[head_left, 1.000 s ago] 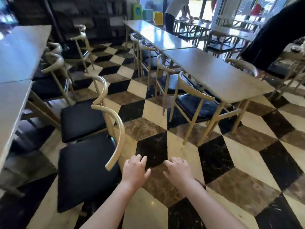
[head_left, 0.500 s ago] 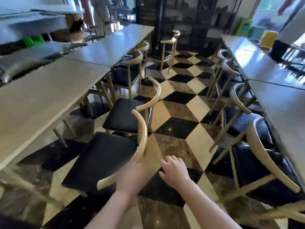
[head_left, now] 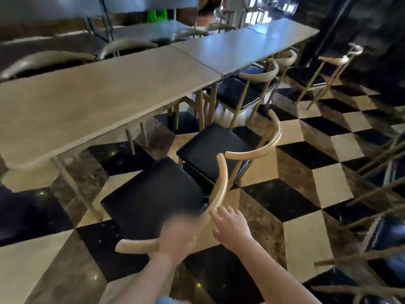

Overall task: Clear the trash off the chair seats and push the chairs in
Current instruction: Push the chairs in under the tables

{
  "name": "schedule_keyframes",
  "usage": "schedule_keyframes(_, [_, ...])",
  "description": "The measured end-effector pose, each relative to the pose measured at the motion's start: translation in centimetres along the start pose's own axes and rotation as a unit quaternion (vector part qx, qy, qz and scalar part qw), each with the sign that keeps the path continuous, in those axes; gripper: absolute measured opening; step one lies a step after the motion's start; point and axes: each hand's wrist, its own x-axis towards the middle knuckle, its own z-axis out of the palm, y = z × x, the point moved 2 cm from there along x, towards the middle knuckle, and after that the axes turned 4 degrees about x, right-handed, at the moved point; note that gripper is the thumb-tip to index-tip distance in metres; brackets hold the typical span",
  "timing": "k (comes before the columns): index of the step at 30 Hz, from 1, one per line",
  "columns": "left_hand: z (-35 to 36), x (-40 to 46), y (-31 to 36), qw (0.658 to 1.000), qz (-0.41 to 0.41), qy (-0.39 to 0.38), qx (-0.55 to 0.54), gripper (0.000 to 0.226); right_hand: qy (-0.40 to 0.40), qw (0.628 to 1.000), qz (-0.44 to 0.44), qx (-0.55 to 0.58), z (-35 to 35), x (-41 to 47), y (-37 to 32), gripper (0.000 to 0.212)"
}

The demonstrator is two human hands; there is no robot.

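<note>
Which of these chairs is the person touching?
The nearest chair, standing out from the table; both hands meet its curved backrest. The others stand untouched.

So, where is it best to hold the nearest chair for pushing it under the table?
Grip the curved wooden backrest of the nearest chair from behind, one hand on each side of the curve. The black seat faces the table, so a push there likely drives it straight in. Both hands already reach that rail.

Checkered floor [head_left: 291, 200] of black, cream and brown marble tiles. Standing directly on it: long wooden tables [head_left: 92, 99] and wooden chairs with black seats [head_left: 153, 194], pulled out.
</note>
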Motion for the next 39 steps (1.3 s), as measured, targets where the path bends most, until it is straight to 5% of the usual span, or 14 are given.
schedule_keyframes(7, [1.8,3.2,0.8,0.996,-0.063,-0.057,0.003,0.055,-0.039,0.993,-0.103,-0.032,1.4,5.8,3.5,0.056])
schedule_keyframes(15, [4.4,3.9,2.5,0.982,-0.173,-0.046,-0.054,0.031,-0.078,0.951,-0.294,-0.056,2.4,10.6,7.3,0.023])
schedule_keyframes(23, [4.5,4.0,3.7,0.955,-0.286,-0.027,-0.08,0.03,-0.099,0.902,-0.411,-0.086,1.7,12.8,8.6,0.031])
schedule_keyframes(39, [1.3,8.8,-5.0,0.912,-0.402,-0.02,-0.082,0.046,-0.094,0.913,-0.395,-0.041,0.0,22.6,3.1,0.019])
